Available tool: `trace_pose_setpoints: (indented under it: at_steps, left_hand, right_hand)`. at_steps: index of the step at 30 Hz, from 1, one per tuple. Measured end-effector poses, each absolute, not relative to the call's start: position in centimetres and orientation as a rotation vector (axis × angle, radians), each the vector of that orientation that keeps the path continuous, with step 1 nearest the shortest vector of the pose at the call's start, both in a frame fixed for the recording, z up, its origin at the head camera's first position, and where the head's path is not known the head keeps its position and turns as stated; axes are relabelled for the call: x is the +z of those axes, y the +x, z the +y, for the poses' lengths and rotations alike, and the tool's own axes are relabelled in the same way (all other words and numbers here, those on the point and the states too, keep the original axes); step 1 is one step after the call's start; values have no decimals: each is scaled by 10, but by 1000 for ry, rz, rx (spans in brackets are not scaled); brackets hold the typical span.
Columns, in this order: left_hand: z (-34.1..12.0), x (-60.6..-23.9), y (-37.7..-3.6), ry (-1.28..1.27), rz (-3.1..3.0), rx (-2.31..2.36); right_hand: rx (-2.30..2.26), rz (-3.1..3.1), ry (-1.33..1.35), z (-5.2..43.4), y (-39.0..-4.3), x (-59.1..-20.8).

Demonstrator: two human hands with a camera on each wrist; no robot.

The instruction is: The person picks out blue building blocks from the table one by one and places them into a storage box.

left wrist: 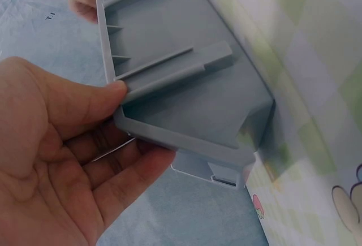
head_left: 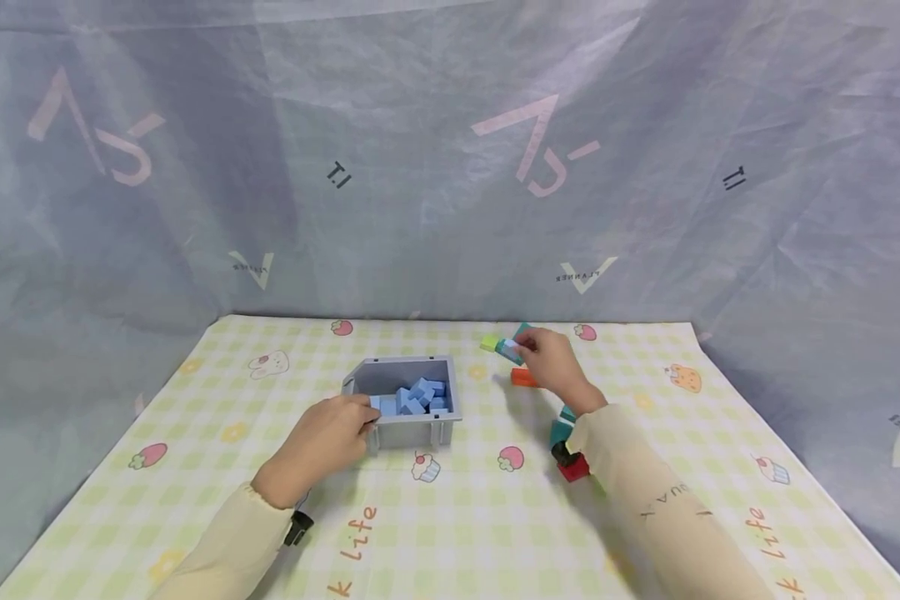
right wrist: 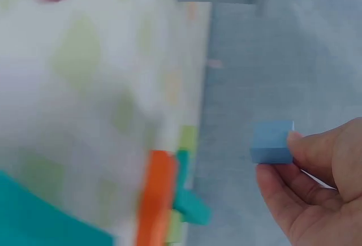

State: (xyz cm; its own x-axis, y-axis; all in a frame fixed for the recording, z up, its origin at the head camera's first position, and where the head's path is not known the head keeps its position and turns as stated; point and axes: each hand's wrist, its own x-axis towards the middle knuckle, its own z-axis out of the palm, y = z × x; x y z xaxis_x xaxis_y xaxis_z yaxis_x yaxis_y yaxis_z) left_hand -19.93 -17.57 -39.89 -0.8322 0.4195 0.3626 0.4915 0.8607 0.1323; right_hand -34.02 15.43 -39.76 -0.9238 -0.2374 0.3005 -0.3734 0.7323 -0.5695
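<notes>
My left hand grips the near left corner of a grey plastic bin, with the thumb on the outer wall and fingers under the rim in the left wrist view. Several light-blue blocks lie inside the bin. My right hand is to the right of the bin, over the far part of the table. Between its thumb and fingertips it pinches one blue block, plain in the right wrist view. Under and around that hand lie a light-green block, teal blocks and an orange block.
Nearer me, partly hidden by the right forearm, are a teal block and a red block. A checked cloth with printed fruit and cakes covers the table. Grey-blue fabric hangs behind and at both sides.
</notes>
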Motion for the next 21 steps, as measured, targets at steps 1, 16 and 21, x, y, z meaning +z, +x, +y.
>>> trace_pose_setpoints:
  at_steps: [1,16,21]
  left_hand:
    - [-176,-399,-199,-683,-2714,-311]
    - [-177,-401,-202,-691,-2718,-317]
    - [-177,-401,-202,-696,-2706,-313]
  right_hand:
    - [972,-2707,494,154,-338,-393]
    - [1000,-2531,982,67,-273,-387]
    - [1036,-2532,1066,51,-265,-396]
